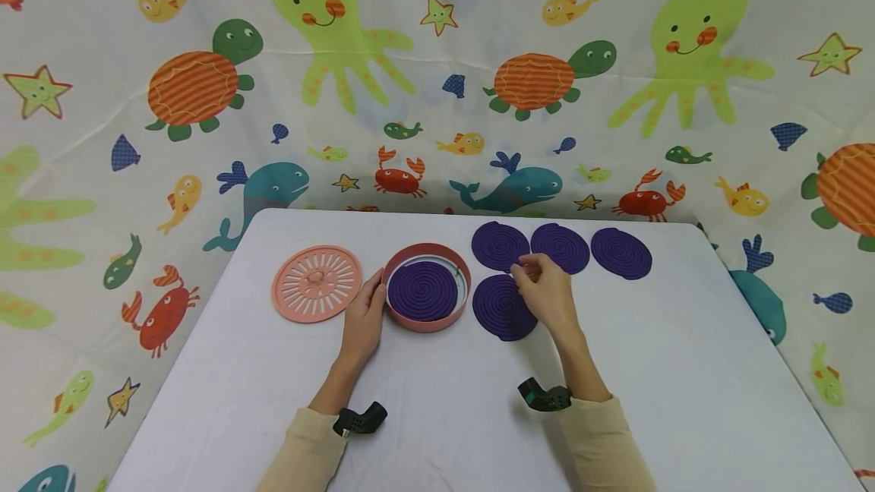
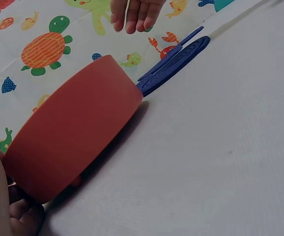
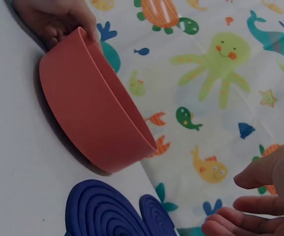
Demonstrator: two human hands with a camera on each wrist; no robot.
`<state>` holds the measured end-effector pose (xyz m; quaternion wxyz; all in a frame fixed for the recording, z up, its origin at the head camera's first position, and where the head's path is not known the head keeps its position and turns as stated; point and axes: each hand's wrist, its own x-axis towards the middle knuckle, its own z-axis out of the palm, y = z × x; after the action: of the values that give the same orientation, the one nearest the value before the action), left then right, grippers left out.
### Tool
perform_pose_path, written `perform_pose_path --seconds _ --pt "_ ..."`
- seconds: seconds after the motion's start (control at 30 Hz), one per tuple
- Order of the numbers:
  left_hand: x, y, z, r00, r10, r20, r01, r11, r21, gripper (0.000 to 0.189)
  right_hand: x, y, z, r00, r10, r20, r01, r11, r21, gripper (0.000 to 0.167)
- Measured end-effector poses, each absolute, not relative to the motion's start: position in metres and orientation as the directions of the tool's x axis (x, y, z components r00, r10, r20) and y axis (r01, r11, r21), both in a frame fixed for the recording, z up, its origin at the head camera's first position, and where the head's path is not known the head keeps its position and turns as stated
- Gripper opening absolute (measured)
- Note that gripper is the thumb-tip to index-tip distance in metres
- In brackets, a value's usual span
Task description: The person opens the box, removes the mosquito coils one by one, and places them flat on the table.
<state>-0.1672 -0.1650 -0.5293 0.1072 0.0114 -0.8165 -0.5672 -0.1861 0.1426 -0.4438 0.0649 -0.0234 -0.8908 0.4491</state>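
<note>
My left hand [image 1: 364, 315] grips the near left side of a round pink mosquito coil holder [image 1: 427, 326]. In the right wrist view its thumb and fingers are at the holder's rim. A dark purple mosquito coil [image 1: 422, 291] lies flat inside the holder. Just right of it, my right hand [image 1: 549, 294] hovers over other loose coils, above the right side of the nearest coil [image 1: 502, 308]. The right wrist view shows the fingers [image 3: 250, 222] loosely bent and apart from the thumb, with nothing between them.
Left of the holder lies its pink slotted lid [image 1: 317, 284] with a small central knob. Along the table's back edge, a row of three purple coils runs through a left coil [image 1: 500, 246], a middle coil [image 1: 560, 247] and a right coil [image 1: 621, 253]. A patterned cloth [image 1: 451, 127] hangs behind the white table [image 1: 437, 408].
</note>
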Motion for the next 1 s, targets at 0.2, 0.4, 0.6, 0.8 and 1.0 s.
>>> perform_pose_path --seconds 0.2,0.4,0.6,0.8,1.0 --pt "-0.167 -0.165 -0.529 -0.976 -0.137 0.166 0.108 0.356 0.928 0.045 -0.188 0.136 -0.442 -0.991 0.086 0.1 -0.027 0.606 -0.795 0.036" --pt "-0.167 -0.165 -0.529 -0.977 -0.134 0.167 0.111 0.353 0.929 0.045 -0.19 0.129 -0.442 -0.991 0.075 0.113 -0.044 0.613 -0.789 0.036" --pt "-0.167 -0.165 -0.529 -0.975 -0.137 0.172 0.114 0.356 0.928 0.045 -0.192 0.121 -0.442 -0.99 0.07 0.123 -0.056 0.61 -0.791 0.035" --pt "-0.167 -0.165 -0.529 -0.976 -0.134 0.171 0.114 0.356 0.928 0.045 -0.195 0.113 -0.443 -0.99 0.065 0.121 -0.059 0.595 -0.802 0.035" --pt "-0.166 -0.165 -0.527 -0.978 -0.136 0.16 0.103 0.355 0.929 0.044 -0.196 0.105 -0.444 -0.989 0.054 0.137 -0.081 0.581 -0.81 0.033"
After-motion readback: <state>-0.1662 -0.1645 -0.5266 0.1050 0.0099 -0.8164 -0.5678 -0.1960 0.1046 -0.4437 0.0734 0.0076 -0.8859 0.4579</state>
